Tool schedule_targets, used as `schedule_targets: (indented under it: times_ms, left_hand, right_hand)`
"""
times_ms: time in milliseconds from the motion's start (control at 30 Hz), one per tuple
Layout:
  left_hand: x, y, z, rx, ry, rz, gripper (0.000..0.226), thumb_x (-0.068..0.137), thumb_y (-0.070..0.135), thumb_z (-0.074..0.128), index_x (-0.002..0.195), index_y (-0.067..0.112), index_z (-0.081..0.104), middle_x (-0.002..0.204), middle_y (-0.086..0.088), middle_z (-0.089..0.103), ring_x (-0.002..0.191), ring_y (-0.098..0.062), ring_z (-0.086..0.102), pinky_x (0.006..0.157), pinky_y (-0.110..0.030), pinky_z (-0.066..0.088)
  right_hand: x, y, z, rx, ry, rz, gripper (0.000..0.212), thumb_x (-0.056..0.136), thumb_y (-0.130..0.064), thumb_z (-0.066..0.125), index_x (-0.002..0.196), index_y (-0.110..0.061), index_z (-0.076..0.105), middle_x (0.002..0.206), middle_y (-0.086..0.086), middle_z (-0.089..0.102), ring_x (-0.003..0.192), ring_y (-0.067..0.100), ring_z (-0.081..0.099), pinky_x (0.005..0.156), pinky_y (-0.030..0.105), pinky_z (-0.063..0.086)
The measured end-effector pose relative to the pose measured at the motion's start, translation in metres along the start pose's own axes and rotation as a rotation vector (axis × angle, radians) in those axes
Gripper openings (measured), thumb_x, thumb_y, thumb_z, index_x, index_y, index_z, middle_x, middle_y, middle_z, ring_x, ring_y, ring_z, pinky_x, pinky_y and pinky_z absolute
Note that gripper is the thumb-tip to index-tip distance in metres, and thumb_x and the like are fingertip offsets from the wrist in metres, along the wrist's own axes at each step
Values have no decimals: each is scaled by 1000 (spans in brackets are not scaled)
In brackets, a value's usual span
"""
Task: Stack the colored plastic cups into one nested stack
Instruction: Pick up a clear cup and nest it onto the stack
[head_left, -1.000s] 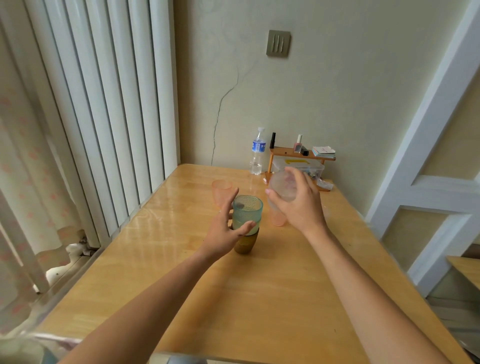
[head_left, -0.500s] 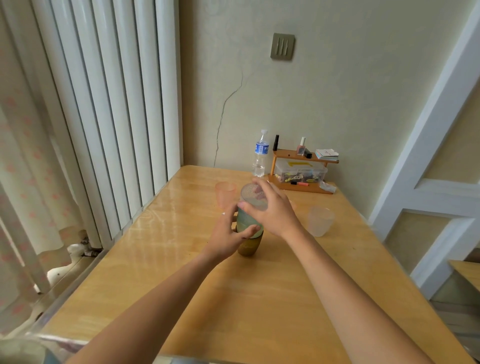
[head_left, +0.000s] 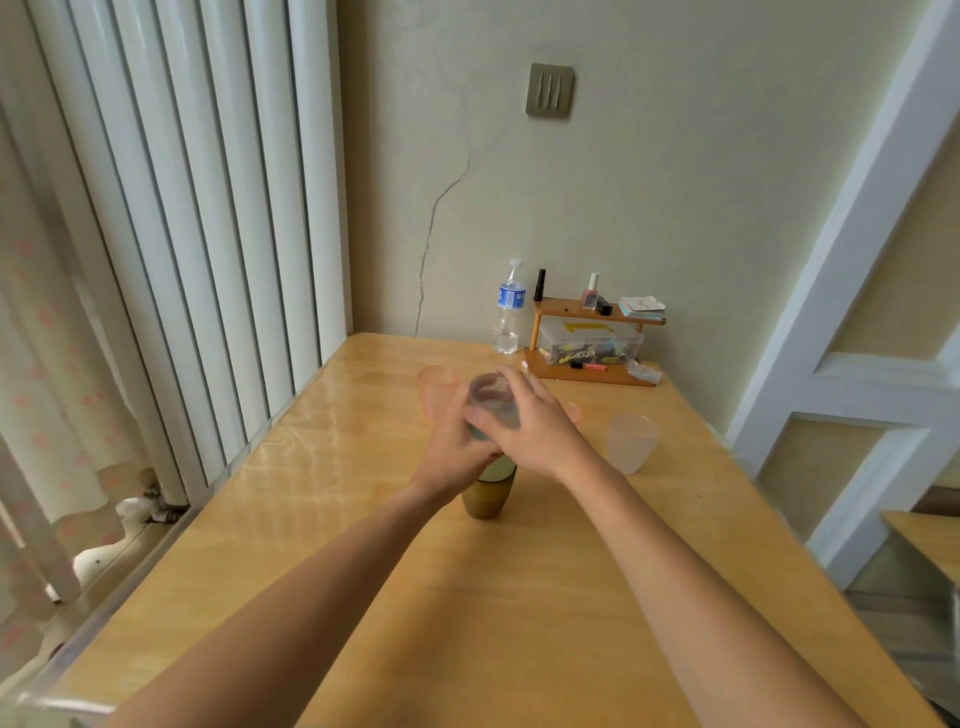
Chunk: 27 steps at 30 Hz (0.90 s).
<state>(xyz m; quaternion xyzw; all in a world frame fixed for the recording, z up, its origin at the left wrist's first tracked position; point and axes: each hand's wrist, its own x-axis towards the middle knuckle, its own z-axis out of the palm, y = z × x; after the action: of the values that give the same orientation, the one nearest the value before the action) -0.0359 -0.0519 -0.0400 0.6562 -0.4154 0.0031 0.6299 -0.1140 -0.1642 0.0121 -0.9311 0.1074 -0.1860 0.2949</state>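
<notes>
Both hands (head_left: 511, 436) clamped round stack (head_left: 488, 483) mid-counter (head_left: 363, 519); light, slick, thin-walled plastic, likely best gripped at sidewalls below rim.

Both hands, left (head_left: 453, 457) and right (head_left: 535, 435), clasped around nested cup stack (head_left: 491, 470); orange cup (head_left: 435, 387) just behind, clear cup (head_left: 631, 441) right of grip.

Nothing you can actually read here, the water bottle (head_left: 508, 307) carries a blue label with white marks — too small to make out, the stack of cards (head_left: 642, 306) on the wooden shelf (head_left: 592, 310) shows print — illegible too.
</notes>
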Motion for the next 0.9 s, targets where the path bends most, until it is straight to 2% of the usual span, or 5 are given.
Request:
schedule_targets:
  times_ms: [200,333,467,733,900]
  left_hand:
    - [-1,-7,10,-46,63,3,58,85,27,87,132,24,55,122,8,67,117,-6,64,95,-13,51]
    - [-1,-8,9,-62,56,-36,55,87,20,88,129,30,54,120,11,64,115,1,62,92,-13,53]
    - [-2,-8,9,-92,44,-55,54,88,19,87,126,36,53,121,12,64,114,3,62,90,-12,54]
    - [-3,-10,8,-136,37,-66,56,88,20,87,134,25,55,125,7,67,120,-9,64,95,-16,53]
    - [-4,-11,8,-126,36,-74,60,87,27,86,137,25,53,127,8,66,122,-9,63,95,-15,54]
  right_hand:
    - [5,42,-27,337,-64,131,88,86,-87,26,150,-32,50,142,4,64,129,20,62,110,50,50]
    - [7,103,-40,-75,284,247,47,102,-48,53,135,-15,60,136,9,62,130,28,56,104,39,47]
    - [5,152,-39,-325,261,491,71,91,-51,68,149,-16,45,159,17,30,148,37,26,115,48,36]
    - [5,189,-26,-265,293,536,51,89,-30,77,130,-6,59,149,17,38,136,41,40,109,41,42]
    - [1,158,-37,-184,364,569,76,78,-37,85,135,-6,45,142,20,43,134,41,44,103,46,47]
